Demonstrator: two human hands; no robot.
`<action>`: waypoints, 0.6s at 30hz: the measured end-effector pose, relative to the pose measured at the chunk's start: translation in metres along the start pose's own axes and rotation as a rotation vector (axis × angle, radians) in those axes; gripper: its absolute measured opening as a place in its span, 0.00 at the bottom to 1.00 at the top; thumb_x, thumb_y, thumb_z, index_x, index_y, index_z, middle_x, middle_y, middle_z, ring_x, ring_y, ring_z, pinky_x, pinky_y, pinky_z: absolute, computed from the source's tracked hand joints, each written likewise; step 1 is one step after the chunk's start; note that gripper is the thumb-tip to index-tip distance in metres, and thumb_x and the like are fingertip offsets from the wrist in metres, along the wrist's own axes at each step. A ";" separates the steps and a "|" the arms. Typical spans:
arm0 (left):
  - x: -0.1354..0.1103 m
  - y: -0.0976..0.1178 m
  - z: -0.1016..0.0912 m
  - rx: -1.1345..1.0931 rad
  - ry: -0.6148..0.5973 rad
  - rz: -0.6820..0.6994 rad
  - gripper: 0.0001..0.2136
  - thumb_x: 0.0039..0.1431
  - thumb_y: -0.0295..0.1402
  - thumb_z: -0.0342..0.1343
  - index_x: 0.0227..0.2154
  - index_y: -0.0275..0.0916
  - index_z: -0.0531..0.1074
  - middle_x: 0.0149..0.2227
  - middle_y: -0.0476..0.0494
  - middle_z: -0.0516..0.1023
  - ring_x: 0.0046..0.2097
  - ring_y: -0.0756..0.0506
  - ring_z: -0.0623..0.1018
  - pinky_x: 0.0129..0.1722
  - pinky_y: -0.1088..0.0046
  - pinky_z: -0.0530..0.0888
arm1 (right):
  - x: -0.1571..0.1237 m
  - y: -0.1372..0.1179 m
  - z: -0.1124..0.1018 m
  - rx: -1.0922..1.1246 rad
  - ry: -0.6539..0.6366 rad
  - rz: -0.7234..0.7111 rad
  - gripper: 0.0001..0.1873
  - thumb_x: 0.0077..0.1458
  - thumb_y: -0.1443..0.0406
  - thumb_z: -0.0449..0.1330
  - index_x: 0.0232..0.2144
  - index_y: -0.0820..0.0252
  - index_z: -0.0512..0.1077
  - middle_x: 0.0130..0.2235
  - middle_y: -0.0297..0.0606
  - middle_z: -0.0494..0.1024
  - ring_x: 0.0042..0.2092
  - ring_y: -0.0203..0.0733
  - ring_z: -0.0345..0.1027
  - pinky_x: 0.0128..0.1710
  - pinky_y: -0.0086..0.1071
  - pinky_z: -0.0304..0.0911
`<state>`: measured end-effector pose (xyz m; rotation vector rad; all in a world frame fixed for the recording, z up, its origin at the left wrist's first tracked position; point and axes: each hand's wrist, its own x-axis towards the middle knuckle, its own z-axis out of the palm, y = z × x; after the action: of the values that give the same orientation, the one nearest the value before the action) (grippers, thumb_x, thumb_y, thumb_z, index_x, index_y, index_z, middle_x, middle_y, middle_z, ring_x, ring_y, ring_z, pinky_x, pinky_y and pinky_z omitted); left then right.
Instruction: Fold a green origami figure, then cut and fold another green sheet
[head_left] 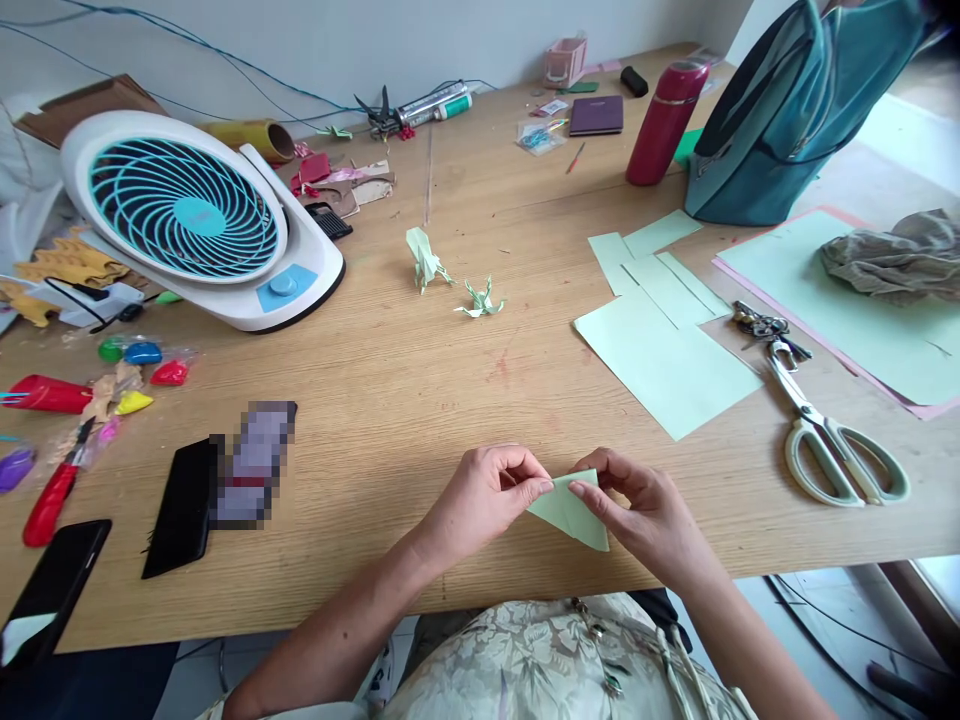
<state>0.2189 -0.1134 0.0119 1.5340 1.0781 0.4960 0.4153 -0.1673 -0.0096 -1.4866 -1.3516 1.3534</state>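
Note:
Near the table's front edge, a folded piece of light green paper (576,515) is held between both hands. My left hand (499,495) pinches its upper left corner between thumb and forefinger. On the other side my right hand (637,505) grips the top right part, thumb in front and fingers behind. Two folded green paper figures, one taller (424,260) and one low with pointed tips (481,298), stand farther back in the middle. Flat green paper sheets (667,355) lie to the right, several of them overlapping.
Scissors (844,450) and keys (765,325) lie at the right. Behind them stand a red bottle (664,125) and a teal bag (780,130). A white fan (300,270) occupies the left, with phones (56,590), a red-handled knife (54,500) and clay packets (142,353) nearer.

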 end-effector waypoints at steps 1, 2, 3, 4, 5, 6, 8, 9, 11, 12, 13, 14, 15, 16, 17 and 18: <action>-0.002 0.003 0.000 0.027 0.012 0.019 0.07 0.58 0.30 0.58 0.26 0.37 0.76 0.27 0.50 0.77 0.31 0.51 0.73 0.31 0.77 0.66 | 0.000 0.001 0.000 0.014 0.008 -0.004 0.14 0.59 0.53 0.60 0.31 0.58 0.73 0.26 0.31 0.70 0.29 0.36 0.62 0.29 0.30 0.58; -0.003 0.006 0.000 0.054 0.023 0.039 0.07 0.58 0.30 0.59 0.26 0.37 0.75 0.27 0.50 0.77 0.31 0.51 0.73 0.32 0.77 0.67 | 0.000 0.002 0.000 0.027 0.015 -0.013 0.14 0.59 0.53 0.61 0.31 0.57 0.73 0.25 0.31 0.70 0.29 0.36 0.62 0.29 0.30 0.58; -0.005 0.009 0.000 0.080 0.034 0.059 0.07 0.58 0.29 0.59 0.25 0.37 0.75 0.28 0.50 0.77 0.32 0.51 0.73 0.33 0.76 0.67 | -0.001 0.003 0.000 0.040 0.019 -0.026 0.14 0.59 0.54 0.61 0.30 0.57 0.72 0.26 0.31 0.70 0.29 0.36 0.61 0.29 0.30 0.58; -0.006 0.011 0.000 0.105 0.046 0.078 0.07 0.58 0.29 0.58 0.25 0.38 0.75 0.28 0.50 0.76 0.32 0.51 0.73 0.33 0.76 0.67 | -0.001 0.004 0.000 0.056 0.021 -0.037 0.13 0.59 0.55 0.61 0.30 0.57 0.72 0.26 0.32 0.70 0.29 0.37 0.61 0.30 0.31 0.58; -0.007 0.013 0.000 0.127 0.057 0.095 0.07 0.58 0.28 0.58 0.25 0.38 0.74 0.28 0.50 0.76 0.32 0.51 0.73 0.34 0.76 0.67 | -0.001 0.004 0.000 0.072 0.021 -0.048 0.12 0.59 0.55 0.61 0.29 0.57 0.72 0.26 0.32 0.70 0.29 0.37 0.62 0.30 0.31 0.58; -0.009 0.015 0.000 0.146 0.063 0.108 0.07 0.58 0.28 0.58 0.25 0.38 0.74 0.27 0.50 0.76 0.31 0.51 0.73 0.33 0.76 0.67 | -0.001 0.004 0.000 0.088 0.018 -0.060 0.12 0.59 0.56 0.61 0.29 0.57 0.72 0.27 0.32 0.70 0.30 0.37 0.62 0.30 0.31 0.59; -0.011 0.017 0.001 0.170 0.071 0.125 0.06 0.58 0.27 0.58 0.25 0.38 0.73 0.27 0.50 0.75 0.31 0.51 0.73 0.32 0.76 0.67 | -0.002 0.003 0.000 0.103 0.014 -0.093 0.11 0.59 0.57 0.61 0.29 0.56 0.71 0.28 0.33 0.70 0.30 0.37 0.62 0.31 0.32 0.59; -0.011 0.017 0.001 0.177 0.071 0.130 0.06 0.58 0.27 0.58 0.25 0.38 0.73 0.27 0.50 0.75 0.31 0.51 0.73 0.32 0.76 0.67 | -0.002 0.003 0.000 0.102 0.014 -0.114 0.11 0.59 0.57 0.61 0.29 0.56 0.71 0.28 0.33 0.70 0.31 0.38 0.62 0.32 0.32 0.59; -0.013 0.018 0.001 0.178 0.070 0.140 0.06 0.58 0.26 0.58 0.25 0.38 0.73 0.27 0.50 0.75 0.31 0.51 0.73 0.32 0.76 0.67 | -0.003 0.001 0.000 0.097 0.018 -0.157 0.11 0.60 0.58 0.61 0.28 0.56 0.71 0.29 0.33 0.70 0.32 0.38 0.62 0.34 0.33 0.60; -0.014 0.019 0.001 0.174 0.069 0.145 0.06 0.58 0.26 0.59 0.25 0.38 0.74 0.27 0.50 0.75 0.31 0.51 0.73 0.32 0.76 0.67 | -0.003 0.001 0.000 0.097 0.023 -0.174 0.11 0.60 0.58 0.61 0.28 0.56 0.70 0.29 0.33 0.70 0.32 0.38 0.62 0.34 0.33 0.59; -0.014 0.020 0.001 0.169 0.065 0.148 0.06 0.58 0.27 0.59 0.26 0.38 0.74 0.28 0.50 0.75 0.31 0.51 0.74 0.32 0.76 0.67 | -0.003 0.000 0.000 0.100 0.028 -0.186 0.10 0.60 0.59 0.61 0.28 0.56 0.70 0.29 0.33 0.69 0.32 0.39 0.62 0.34 0.33 0.59; -0.015 0.021 0.000 0.166 0.060 0.150 0.05 0.58 0.27 0.59 0.27 0.38 0.75 0.29 0.50 0.76 0.32 0.51 0.74 0.33 0.76 0.67 | -0.004 0.000 -0.001 0.108 0.031 -0.195 0.10 0.60 0.59 0.61 0.28 0.56 0.70 0.29 0.33 0.69 0.32 0.39 0.62 0.34 0.34 0.59; -0.016 0.023 -0.002 0.164 0.055 0.151 0.04 0.58 0.27 0.60 0.28 0.39 0.75 0.29 0.50 0.76 0.33 0.51 0.74 0.34 0.76 0.68 | -0.004 0.000 -0.001 0.120 0.036 -0.201 0.10 0.60 0.60 0.61 0.28 0.56 0.70 0.29 0.34 0.69 0.32 0.39 0.62 0.34 0.34 0.59; -0.018 0.024 -0.003 0.163 0.051 0.150 0.02 0.57 0.27 0.60 0.30 0.39 0.76 0.31 0.50 0.77 0.34 0.50 0.74 0.35 0.76 0.68 | -0.004 0.001 -0.002 0.135 0.043 -0.205 0.09 0.60 0.61 0.61 0.29 0.56 0.70 0.29 0.34 0.69 0.32 0.38 0.62 0.34 0.34 0.58; -0.019 0.025 -0.005 0.165 0.048 0.146 0.02 0.57 0.27 0.61 0.31 0.39 0.77 0.32 0.49 0.77 0.35 0.50 0.75 0.36 0.76 0.68 | -0.004 0.001 -0.003 0.153 0.050 -0.208 0.08 0.61 0.61 0.61 0.29 0.56 0.70 0.30 0.34 0.69 0.32 0.38 0.62 0.33 0.33 0.58; -0.020 0.026 -0.006 0.168 0.047 0.140 0.02 0.57 0.27 0.61 0.32 0.39 0.77 0.32 0.49 0.77 0.36 0.49 0.75 0.37 0.75 0.69 | -0.004 0.002 -0.004 0.173 0.056 -0.212 0.08 0.61 0.62 0.61 0.29 0.56 0.70 0.30 0.34 0.69 0.32 0.38 0.62 0.33 0.33 0.58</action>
<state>0.2135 -0.1251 0.0427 1.7621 1.0744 0.5510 0.4196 -0.1709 -0.0095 -1.2209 -1.2828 1.2505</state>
